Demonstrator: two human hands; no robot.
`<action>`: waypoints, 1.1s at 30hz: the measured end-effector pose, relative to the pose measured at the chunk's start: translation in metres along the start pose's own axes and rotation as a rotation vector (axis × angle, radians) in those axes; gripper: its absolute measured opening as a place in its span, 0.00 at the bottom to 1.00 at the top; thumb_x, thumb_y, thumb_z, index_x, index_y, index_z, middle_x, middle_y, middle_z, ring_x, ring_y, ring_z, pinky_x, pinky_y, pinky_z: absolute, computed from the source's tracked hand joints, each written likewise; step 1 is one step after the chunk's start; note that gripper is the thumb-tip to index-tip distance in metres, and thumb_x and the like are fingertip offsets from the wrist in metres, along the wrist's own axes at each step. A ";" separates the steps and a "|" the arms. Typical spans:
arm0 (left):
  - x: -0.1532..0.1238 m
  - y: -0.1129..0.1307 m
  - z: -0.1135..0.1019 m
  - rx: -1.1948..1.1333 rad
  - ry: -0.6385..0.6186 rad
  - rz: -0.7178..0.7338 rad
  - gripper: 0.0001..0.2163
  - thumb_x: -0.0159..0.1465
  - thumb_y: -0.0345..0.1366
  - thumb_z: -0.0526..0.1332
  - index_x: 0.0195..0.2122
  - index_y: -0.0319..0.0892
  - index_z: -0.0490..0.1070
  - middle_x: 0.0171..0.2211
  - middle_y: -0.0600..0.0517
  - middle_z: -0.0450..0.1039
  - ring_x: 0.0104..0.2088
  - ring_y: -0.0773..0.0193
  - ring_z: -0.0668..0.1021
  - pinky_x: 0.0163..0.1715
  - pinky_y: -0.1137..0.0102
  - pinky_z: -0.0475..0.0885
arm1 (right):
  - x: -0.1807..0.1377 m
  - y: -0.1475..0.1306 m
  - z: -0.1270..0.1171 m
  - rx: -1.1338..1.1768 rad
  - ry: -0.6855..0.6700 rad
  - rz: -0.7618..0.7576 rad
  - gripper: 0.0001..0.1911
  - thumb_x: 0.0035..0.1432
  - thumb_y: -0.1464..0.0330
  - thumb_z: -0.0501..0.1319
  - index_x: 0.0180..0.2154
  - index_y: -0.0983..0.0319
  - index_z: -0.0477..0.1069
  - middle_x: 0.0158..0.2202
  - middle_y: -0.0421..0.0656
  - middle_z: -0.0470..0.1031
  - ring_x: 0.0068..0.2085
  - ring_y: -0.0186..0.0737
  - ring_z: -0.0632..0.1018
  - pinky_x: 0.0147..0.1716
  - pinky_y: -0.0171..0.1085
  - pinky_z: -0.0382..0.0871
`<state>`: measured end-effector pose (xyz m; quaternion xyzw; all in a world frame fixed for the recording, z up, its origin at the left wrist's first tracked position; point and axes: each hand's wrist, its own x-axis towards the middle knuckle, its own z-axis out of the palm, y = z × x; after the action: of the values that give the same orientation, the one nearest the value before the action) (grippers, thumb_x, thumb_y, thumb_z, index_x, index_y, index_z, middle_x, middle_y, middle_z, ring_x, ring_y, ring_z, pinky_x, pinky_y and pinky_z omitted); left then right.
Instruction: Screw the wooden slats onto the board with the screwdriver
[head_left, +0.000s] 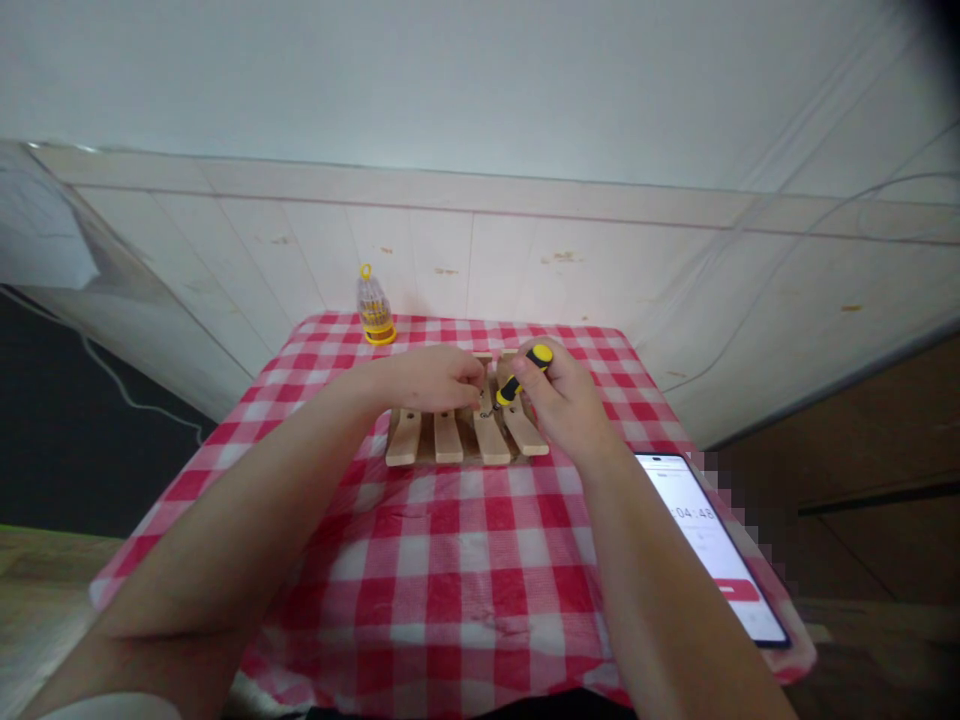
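A small wooden piece with several pale slats, like a toy xylophone, lies on the table with dark screws or holes showing in its slats. My right hand is closed around a yellow and black screwdriver, held tilted with its tip down at the third slat from the left. Across the left part of the slats reaches my left hand, its fingers curled together close to the screwdriver's tip. Whatever those fingers pinch, if anything, is too small to make out. Both hands hide the far part of the slats.
A red and white checked cloth covers the table. Near its back edge stands a clear bit case with a yellow base and ring. At the right edge lies a phone showing a timer. A white wall rises behind.
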<state>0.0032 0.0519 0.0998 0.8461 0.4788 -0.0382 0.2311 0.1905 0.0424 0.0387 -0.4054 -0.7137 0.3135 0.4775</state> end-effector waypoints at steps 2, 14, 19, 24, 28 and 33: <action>0.000 0.001 0.000 0.016 0.002 0.005 0.10 0.61 0.40 0.56 0.34 0.40 0.72 0.32 0.50 0.76 0.31 0.64 0.75 0.28 0.72 0.62 | 0.000 0.000 0.000 -0.015 0.001 -0.005 0.18 0.62 0.51 0.57 0.30 0.57 0.65 0.27 0.38 0.69 0.30 0.36 0.70 0.31 0.37 0.61; -0.003 0.006 -0.001 0.058 -0.015 0.015 0.12 0.62 0.38 0.55 0.38 0.39 0.75 0.35 0.48 0.78 0.32 0.64 0.75 0.29 0.71 0.62 | 0.001 0.001 0.004 -0.037 -0.019 -0.084 0.12 0.62 0.55 0.60 0.39 0.56 0.70 0.38 0.42 0.75 0.40 0.41 0.75 0.41 0.42 0.68; -0.001 0.002 -0.002 0.028 -0.040 0.024 0.12 0.61 0.38 0.55 0.38 0.39 0.75 0.34 0.49 0.78 0.33 0.64 0.75 0.30 0.72 0.63 | 0.002 0.002 0.004 0.006 0.013 -0.179 0.12 0.59 0.64 0.62 0.46 0.54 0.72 0.41 0.41 0.77 0.43 0.42 0.77 0.44 0.44 0.72; 0.000 -0.002 -0.001 -0.053 -0.056 -0.005 0.11 0.60 0.38 0.57 0.37 0.39 0.75 0.33 0.50 0.77 0.32 0.64 0.75 0.31 0.72 0.63 | -0.001 0.008 -0.010 0.072 -0.106 -0.098 0.21 0.66 0.62 0.52 0.58 0.51 0.68 0.52 0.42 0.77 0.44 0.41 0.79 0.42 0.44 0.75; -0.001 -0.003 -0.003 -0.057 -0.069 0.014 0.10 0.60 0.37 0.57 0.35 0.39 0.75 0.33 0.50 0.77 0.33 0.65 0.75 0.31 0.73 0.63 | -0.002 0.003 -0.011 -0.006 -0.064 -0.079 0.20 0.65 0.57 0.54 0.56 0.53 0.71 0.47 0.42 0.80 0.38 0.39 0.79 0.37 0.41 0.75; -0.001 0.000 -0.005 -0.061 -0.062 0.015 0.10 0.59 0.36 0.57 0.37 0.39 0.75 0.35 0.51 0.78 0.35 0.64 0.76 0.33 0.73 0.63 | 0.000 -0.010 -0.005 -0.203 0.029 -0.185 0.12 0.61 0.59 0.62 0.42 0.57 0.78 0.35 0.40 0.81 0.34 0.38 0.79 0.34 0.38 0.73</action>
<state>0.0019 0.0534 0.1040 0.8406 0.4659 -0.0482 0.2719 0.1922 0.0374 0.0487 -0.3886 -0.7692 0.1885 0.4710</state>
